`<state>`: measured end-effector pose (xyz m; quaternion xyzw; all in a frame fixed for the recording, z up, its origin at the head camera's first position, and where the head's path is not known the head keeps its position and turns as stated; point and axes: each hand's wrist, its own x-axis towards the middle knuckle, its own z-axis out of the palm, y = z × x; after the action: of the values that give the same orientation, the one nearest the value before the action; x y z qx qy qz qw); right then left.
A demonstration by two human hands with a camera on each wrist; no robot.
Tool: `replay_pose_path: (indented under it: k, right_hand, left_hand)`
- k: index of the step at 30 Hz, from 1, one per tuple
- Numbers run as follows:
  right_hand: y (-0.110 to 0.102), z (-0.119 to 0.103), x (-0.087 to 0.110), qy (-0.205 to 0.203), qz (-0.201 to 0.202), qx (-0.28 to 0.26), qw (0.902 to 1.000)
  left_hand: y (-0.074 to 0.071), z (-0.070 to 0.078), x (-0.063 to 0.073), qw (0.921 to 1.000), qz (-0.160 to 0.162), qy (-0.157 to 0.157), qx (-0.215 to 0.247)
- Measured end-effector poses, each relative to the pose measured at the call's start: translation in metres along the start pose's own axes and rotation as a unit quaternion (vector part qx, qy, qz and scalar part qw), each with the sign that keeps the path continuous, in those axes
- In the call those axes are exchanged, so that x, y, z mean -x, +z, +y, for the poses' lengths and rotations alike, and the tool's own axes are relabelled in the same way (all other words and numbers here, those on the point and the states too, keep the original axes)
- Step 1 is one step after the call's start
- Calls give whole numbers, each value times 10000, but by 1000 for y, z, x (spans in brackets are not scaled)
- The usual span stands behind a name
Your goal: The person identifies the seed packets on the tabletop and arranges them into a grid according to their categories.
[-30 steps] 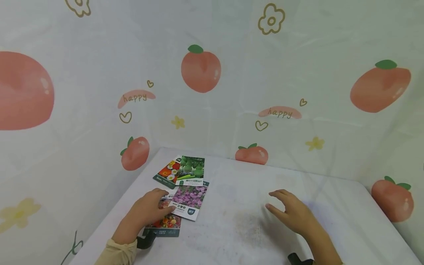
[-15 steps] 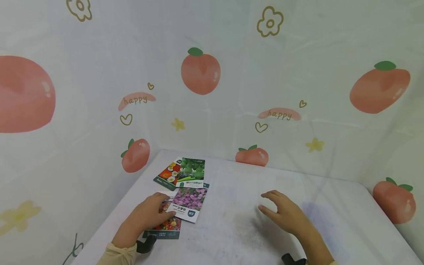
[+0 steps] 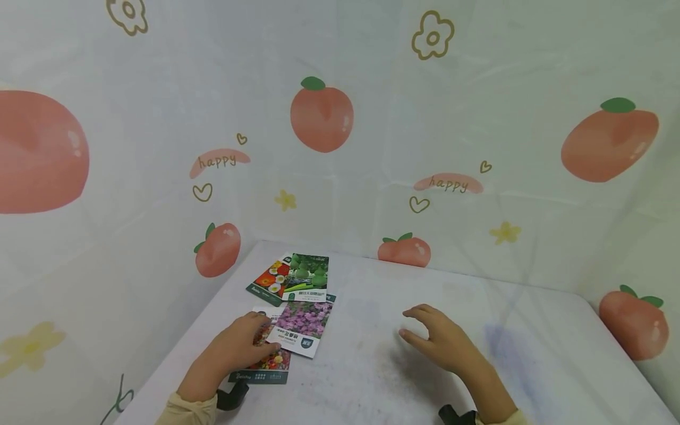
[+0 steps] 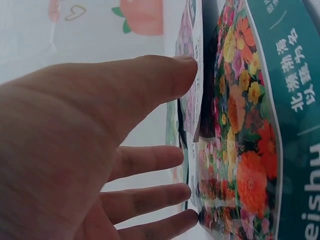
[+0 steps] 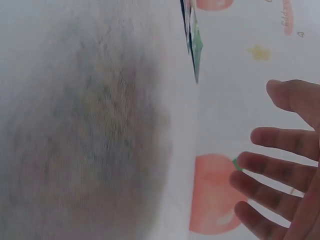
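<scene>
My left hand (image 3: 234, 348) is over the lower seed packets, fingers spread and thumb tip at the edge of the purple-flower seed packet (image 3: 303, 321). In the left wrist view that thumb (image 4: 165, 75) seems to touch the packet's edge. Beneath lies a seed packet with mixed red and orange flowers (image 4: 245, 145), partly covered by the hand and the purple one. Farther back, a green gourd seed packet (image 3: 308, 274) overlaps a seed packet with orange and white flowers (image 3: 268, 280). My right hand (image 3: 438, 342) hovers above the table with relaxed fingers, holding nothing.
The white table (image 3: 366, 378) has grey and bluish stains. A pale cloth wall (image 3: 361, 200) printed with peaches and flowers stands behind the table and at both sides. Black wrist straps (image 3: 232, 396) show at the hands.
My right hand has moved left across the table, toward the packets. The left hand has barely shifted, and the packets lie as before.
</scene>
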<state>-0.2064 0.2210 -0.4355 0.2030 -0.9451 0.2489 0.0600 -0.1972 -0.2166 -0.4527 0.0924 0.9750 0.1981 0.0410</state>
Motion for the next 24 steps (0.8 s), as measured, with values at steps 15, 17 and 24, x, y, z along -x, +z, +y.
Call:
replay_pose_path:
  k: [15,17,24]
  right_hand:
    - [22,-9,-11,-151,-105,-121,9998]
    - [25,-11,-14,-210,-150,-119,9996]
    - [26,-21,-25,-369,-127,-65,9992]
  left_hand:
    - [1,-5,12,10000,-49,-53,32]
    - [1,-6,13,9999,-56,-86,10]
    - [2,-4,11,10000,30,77,39]
